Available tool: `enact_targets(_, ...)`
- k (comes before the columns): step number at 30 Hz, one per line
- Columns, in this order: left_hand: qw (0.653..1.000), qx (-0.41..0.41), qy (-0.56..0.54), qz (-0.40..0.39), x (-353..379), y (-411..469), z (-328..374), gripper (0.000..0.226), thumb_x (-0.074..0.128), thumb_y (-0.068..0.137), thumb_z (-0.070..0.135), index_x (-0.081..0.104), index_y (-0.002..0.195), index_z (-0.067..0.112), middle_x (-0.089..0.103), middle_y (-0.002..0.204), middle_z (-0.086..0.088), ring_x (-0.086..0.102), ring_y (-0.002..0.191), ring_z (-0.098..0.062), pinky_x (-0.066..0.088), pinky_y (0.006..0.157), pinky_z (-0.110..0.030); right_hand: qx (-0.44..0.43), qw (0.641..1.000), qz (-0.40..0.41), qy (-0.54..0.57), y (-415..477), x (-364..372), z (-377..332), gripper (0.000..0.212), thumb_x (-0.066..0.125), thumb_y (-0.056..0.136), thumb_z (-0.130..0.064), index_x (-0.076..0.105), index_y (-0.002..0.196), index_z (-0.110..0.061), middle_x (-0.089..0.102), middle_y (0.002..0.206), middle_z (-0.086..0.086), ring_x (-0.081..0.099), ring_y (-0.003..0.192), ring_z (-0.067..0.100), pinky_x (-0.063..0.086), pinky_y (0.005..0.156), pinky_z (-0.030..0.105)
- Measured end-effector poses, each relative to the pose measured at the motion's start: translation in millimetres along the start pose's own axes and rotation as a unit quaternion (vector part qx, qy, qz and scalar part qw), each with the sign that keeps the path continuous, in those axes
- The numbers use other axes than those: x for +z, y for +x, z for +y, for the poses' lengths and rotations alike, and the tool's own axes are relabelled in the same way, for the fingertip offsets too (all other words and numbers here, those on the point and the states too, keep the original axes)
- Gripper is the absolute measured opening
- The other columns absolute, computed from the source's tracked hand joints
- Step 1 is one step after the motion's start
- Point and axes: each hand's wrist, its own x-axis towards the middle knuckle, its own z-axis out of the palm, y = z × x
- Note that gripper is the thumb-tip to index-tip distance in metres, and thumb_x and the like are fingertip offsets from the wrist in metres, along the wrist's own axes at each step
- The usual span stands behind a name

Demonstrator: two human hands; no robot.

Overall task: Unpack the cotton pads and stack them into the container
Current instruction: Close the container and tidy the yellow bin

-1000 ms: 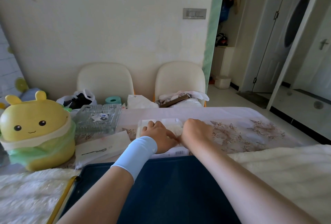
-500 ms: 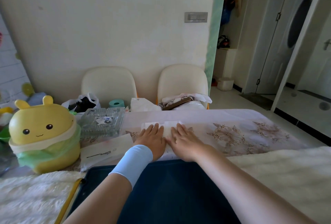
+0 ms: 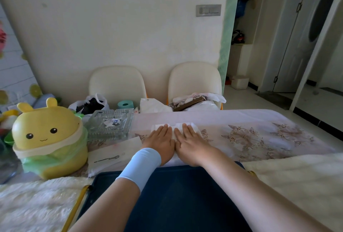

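Both hands are flat on the floral table [image 3: 259, 139], side by side: left hand [image 3: 159, 143], pale blue sleeve [image 3: 143, 165] at the wrist, and right hand [image 3: 191, 144]. Fingers are straight, pressing on a white pack of cotton pads [image 3: 174, 132]. Just left lies a white paper packet [image 3: 115, 155], behind it a clear glass container [image 3: 110, 124], and further left a yellow cartoon-face bin [image 3: 46, 135] with a green liner. Two cream chairs [image 3: 117, 83] sit on the far side.
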Motion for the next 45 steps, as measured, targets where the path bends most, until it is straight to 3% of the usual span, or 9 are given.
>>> enact_targets(6, 0.997, 0.004, -0.076, 0.001, -14, -6, 2, 0.056, 0.017, 0.106, 0.033, 0.008, 0.158, 0.012, 0.002, 0.167, -0.005, 0.003, 0.153, -0.018, 0.006, 0.124, -0.033, -0.013, 0.999, -0.007, 0.034, -2, -16, 7, 0.055, 0.009, 0.109, -0.035, 0.002, 0.162, -0.020, -0.012, 0.168, 0.012, -0.013, 0.155, 0.026, -0.003, 0.126, 0.045)
enact_targets(11, 0.948, -0.085, -0.293, 0.094, -33, 5, -20, 0.049, 0.035, 0.103, 0.037, 0.039, 0.150, 0.024, 0.036, 0.157, -0.003, 0.035, 0.142, -0.027, 0.030, 0.117, -0.040, 0.066, 0.929, 0.142, 0.334, 13, -51, 39, 0.042, 0.034, 0.107, -0.030, 0.046, 0.145, -0.019, 0.046, 0.149, 0.002, 0.048, 0.129, 0.022, 0.038, 0.103, 0.033)
enact_targets(15, 0.871, -0.196, -0.451, 0.018, -40, 18, -24, 0.059, 0.032, 0.099, 0.049, 0.047, 0.142, 0.010, 0.050, 0.143, -0.014, 0.050, 0.126, -0.036, 0.038, 0.109, -0.041, 0.190, 0.915, 0.047, 0.353, 29, -53, 54, 0.024, 0.047, 0.097, -0.023, 0.057, 0.114, -0.010, 0.054, 0.104, 0.008, 0.049, 0.084, 0.023, 0.037, 0.068, 0.032)
enact_targets(21, 0.704, -0.234, -0.669, 0.050, -43, 20, -30, 0.056, 0.039, 0.101, 0.052, 0.052, 0.136, 0.010, 0.059, 0.130, -0.015, 0.057, 0.118, -0.035, 0.046, 0.104, -0.048, 0.235, 0.871, 0.098, 0.421, 42, -39, 56, 0.029, 0.052, 0.093, -0.002, 0.060, 0.121, -0.002, 0.061, 0.116, 0.015, 0.056, 0.088, 0.027, 0.046, 0.069, 0.030)
enact_targets(25, 0.659, -0.210, -0.714, 0.106, -53, 10, -36, 0.044, 0.038, 0.103, 0.046, 0.049, 0.137, 0.020, 0.063, 0.126, -0.006, 0.061, 0.102, -0.027, 0.052, 0.077, -0.039, 0.166, 0.863, 0.163, 0.448, 43, -38, 57, 0.063, 0.043, 0.088, 0.007, 0.057, 0.138, -0.029, 0.068, 0.114, 0.002, 0.065, 0.100, 0.029, 0.056, 0.079, 0.039)
enact_targets(30, 0.729, -0.155, -0.651, 0.143, -59, -9, -40, 0.046, 0.031, 0.101, 0.055, 0.063, 0.120, 0.028, 0.065, 0.118, -0.008, 0.063, 0.106, -0.028, 0.051, 0.092, -0.045, 0.078, 0.882, 0.177, 0.430, 27, -45, 65, 0.052, 0.037, 0.086, 0.008, 0.067, 0.109, -0.027, 0.068, 0.103, 0.000, 0.066, 0.092, 0.022, 0.052, 0.068, 0.033)
enact_targets(36, 0.863, -0.077, -0.487, 0.111, -42, -49, -37, 0.059, 0.025, 0.101, 0.059, 0.076, 0.097, 0.030, 0.068, 0.110, 0.001, 0.062, 0.096, -0.015, 0.044, 0.088, -0.035, 0.023, 0.919, 0.140, 0.369, -7, -44, 71, 0.060, 0.034, 0.085, 0.010, 0.079, 0.084, -0.029, 0.075, 0.111, -0.005, 0.062, 0.118, 0.014, 0.045, 0.109, 0.038)
enact_targets(39, 0.927, -0.057, -0.360, 0.086, -42, -63, -29, 0.048, 0.036, 0.101, 0.053, 0.071, 0.104, 0.022, 0.066, 0.105, -0.003, 0.063, 0.092, -0.021, 0.045, 0.082, -0.034, -0.008, 0.946, 0.098, 0.308, -31, -45, 53, 0.056, 0.036, 0.092, 0.002, 0.078, 0.106, -0.032, 0.067, 0.130, -0.011, 0.051, 0.130, 0.006, 0.033, 0.115, 0.028)
enact_targets(45, 0.990, 0.012, -0.140, 0.022, -41, -77, -10, 0.054, 0.048, 0.098, 0.051, 0.042, 0.148, 0.030, 0.028, 0.160, 0.012, 0.023, 0.148, -0.015, 0.018, 0.120, -0.032, -0.072, 0.993, 0.008, 0.098, -46, -29, 31, 0.053, 0.042, 0.106, -0.032, 0.028, 0.156, -0.040, 0.007, 0.168, -0.011, -0.001, 0.155, 0.009, 0.004, 0.126, 0.038)
